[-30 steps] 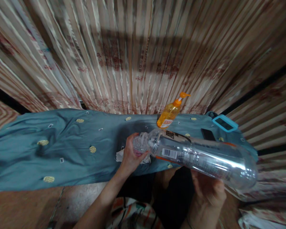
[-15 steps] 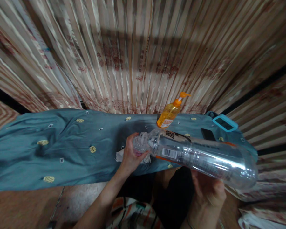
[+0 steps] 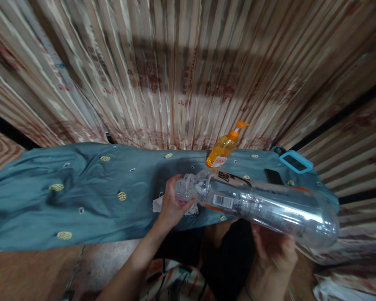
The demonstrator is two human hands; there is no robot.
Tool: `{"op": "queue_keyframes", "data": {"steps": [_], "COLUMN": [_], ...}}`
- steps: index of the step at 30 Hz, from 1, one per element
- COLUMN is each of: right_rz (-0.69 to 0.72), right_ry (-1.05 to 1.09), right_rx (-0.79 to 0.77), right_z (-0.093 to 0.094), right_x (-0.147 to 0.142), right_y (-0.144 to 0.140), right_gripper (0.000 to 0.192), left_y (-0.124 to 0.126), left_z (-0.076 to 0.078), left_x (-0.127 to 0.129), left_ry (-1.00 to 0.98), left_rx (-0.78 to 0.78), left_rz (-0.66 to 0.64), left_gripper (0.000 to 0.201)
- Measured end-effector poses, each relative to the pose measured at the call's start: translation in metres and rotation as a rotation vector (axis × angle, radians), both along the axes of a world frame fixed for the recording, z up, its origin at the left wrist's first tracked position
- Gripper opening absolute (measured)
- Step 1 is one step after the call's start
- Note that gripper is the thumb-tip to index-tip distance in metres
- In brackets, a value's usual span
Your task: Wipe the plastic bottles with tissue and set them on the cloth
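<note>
A large clear plastic bottle (image 3: 272, 207) with a printed label and barcode lies tilted nearly level above the cloth. My right hand (image 3: 277, 253) grips it from below, near its base at the right. At the neck end, my left hand (image 3: 172, 202) is closed around a clear, ridged, cup-like vessel (image 3: 184, 187), whose exact kind I cannot make out. The bottle's neck meets this vessel, and the see-through walls overlap. Under my left hand, a crumpled white tissue or cloth (image 3: 157, 205) rests on the table.
Behind the large bottle stands an orange pump bottle (image 3: 222, 150) with yellow liquid. To the right lie a dark phone-like object (image 3: 273, 176) and a blue-framed device (image 3: 296, 161). A blue-green patterned cloth (image 3: 90, 175) covers the narrow table, backed by a striped curtain (image 3: 175, 75).
</note>
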State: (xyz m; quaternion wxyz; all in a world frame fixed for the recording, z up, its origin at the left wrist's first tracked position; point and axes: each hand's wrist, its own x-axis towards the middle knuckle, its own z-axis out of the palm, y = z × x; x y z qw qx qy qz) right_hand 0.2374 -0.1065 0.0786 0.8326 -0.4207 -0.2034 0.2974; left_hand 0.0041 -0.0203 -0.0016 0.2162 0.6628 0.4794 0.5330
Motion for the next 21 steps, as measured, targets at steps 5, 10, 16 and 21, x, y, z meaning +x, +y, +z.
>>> {"op": "queue_keyframes", "data": {"steps": [5,10,16,21], "right_rz": [-0.004,0.000,0.037,0.050], "right_ry": [0.004,-0.027,-0.069,-0.092], "right_rx": [0.005,0.025,0.039,0.052], "right_z": [-0.0019,-0.0047,-0.0038,-0.0029], "right_x": [-0.0002,0.0004,0.0003,0.0012], "right_y": [-0.0011,-0.0026,-0.0028,-0.0023], "right_gripper": [0.060,0.049,0.049,0.035], "left_y": [0.0006,0.0008,0.0008,0.0009], "left_z": [-0.0009,-0.0003,0.0003,-0.0002], "left_x": [-0.0001,0.0010,0.0012,0.0013], "left_ry": [-0.005,0.002,0.001,-0.002], "left_rx": [0.015,-0.008,-0.012,-0.012], "left_rz": [-0.003,0.007,0.011,0.010], "left_gripper": [0.080,0.080,0.081,0.081]}}
